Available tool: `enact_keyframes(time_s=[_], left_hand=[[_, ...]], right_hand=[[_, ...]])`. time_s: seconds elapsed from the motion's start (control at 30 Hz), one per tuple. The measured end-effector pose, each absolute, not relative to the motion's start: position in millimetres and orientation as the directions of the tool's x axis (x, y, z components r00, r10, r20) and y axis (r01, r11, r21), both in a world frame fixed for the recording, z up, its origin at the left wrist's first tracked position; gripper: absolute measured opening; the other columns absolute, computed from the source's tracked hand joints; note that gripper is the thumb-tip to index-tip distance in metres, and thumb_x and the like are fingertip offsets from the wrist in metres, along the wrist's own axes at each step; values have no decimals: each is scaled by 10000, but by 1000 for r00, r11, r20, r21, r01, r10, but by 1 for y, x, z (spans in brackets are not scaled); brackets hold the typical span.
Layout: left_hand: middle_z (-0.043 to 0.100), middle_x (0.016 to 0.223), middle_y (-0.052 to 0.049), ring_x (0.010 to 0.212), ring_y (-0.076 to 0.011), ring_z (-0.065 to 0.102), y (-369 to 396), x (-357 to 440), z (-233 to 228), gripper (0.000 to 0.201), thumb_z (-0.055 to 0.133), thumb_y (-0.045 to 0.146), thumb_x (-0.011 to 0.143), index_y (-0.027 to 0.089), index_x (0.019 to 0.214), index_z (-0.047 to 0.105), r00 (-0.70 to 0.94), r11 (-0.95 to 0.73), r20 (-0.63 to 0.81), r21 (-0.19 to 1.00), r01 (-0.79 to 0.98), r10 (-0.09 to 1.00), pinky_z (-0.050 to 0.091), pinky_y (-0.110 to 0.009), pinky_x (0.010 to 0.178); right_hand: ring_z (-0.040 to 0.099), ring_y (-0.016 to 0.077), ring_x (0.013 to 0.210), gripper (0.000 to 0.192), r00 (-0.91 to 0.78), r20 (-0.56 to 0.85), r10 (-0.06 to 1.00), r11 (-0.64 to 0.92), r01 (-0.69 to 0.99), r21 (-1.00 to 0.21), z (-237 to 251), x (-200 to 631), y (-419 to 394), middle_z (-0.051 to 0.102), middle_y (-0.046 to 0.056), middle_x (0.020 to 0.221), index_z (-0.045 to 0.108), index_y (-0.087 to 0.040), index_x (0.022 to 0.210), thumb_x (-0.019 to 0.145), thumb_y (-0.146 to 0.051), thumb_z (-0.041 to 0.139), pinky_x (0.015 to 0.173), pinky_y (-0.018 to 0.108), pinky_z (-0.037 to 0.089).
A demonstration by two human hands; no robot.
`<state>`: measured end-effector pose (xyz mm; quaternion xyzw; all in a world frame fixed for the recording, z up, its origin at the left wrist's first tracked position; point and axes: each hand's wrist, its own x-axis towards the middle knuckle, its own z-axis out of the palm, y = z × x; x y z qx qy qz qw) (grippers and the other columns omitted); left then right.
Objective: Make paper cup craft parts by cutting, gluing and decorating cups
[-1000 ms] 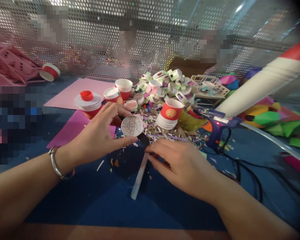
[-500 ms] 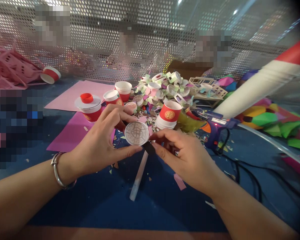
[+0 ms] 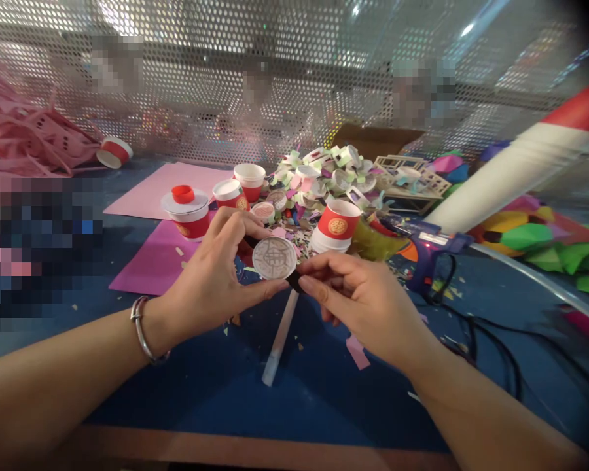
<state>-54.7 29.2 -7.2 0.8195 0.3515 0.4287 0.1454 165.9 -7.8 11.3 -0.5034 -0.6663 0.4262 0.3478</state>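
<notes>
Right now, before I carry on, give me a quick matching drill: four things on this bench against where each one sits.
Things:
1. round patterned disc
2. glue gun
3. white glue stick
4. red bottle cap

Places:
A. lying flat on the blue table below the hands
B. on top of a lidded red cup, far left of the cup group
C. pinched between left hand and right hand
D. resting right of the scrap pile, cord trailing

Pairs: 1-C, 2-D, 3-A, 4-B
</notes>
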Motion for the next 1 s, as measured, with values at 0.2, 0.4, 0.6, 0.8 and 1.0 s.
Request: enact_keyframes(time_s=[0.2, 0.4, 0.6, 0.8, 1.0], left_hand=[[565, 1215, -101, 1036, -239, 604, 29, -54, -14, 586, 880, 307, 734, 215, 1182, 512, 348, -604, 506, 743, 288, 789, 573, -374, 797], [624, 1217, -95, 909, -166, 640, 36, -53, -10, 464, 775, 299, 858, 196, 1216, 498, 313, -347, 326, 938, 12, 892, 562, -328, 774], [689, 943, -30, 855, -130, 653, 43, -56, -7, 220, 756, 282, 877, 138, 999, 642, 345, -148, 160, 987, -61, 925, 545, -267, 781], [736, 936, -35, 817, -145, 687, 40, -56, -2, 162, 778, 212, 835, 154, 957, 689, 398, -99, 133, 990, -104, 908, 587, -313, 791], [764, 1001, -77, 918, -206, 722, 39, -57, -2, 237, 779, 277, 836, 145, 1016, 699, 451, -63, 63, 998, -15, 890, 579, -408, 890]], right_hand=[[541, 69, 483, 126, -238, 35, 971, 122, 360, -925, 13, 168, -6, 633, -21, 677, 703, -181, 978, 916, -282, 662, 429, 175, 445], [534, 61, 477, 119, -215, 76, 974, 154, 373, -915, 14, 171, -3, 627, -27, 676, 702, -177, 965, 917, -278, 658, 434, 172, 440], [528, 65, 461, 154, -192, 93, 977, 165, 403, -900, 8, 173, -1, 620, -30, 659, 709, -173, 962, 911, -313, 673, 443, 190, 455], [530, 79, 456, 174, -192, 62, 979, 143, 441, -886, 9, 175, 1, 595, -35, 608, 703, -165, 970, 911, -325, 671, 437, 203, 426], [522, 80, 468, 171, -218, 35, 975, 132, 454, -881, 8, 176, 2, 605, -27, 656, 682, -176, 963, 920, -338, 653, 435, 211, 419]])
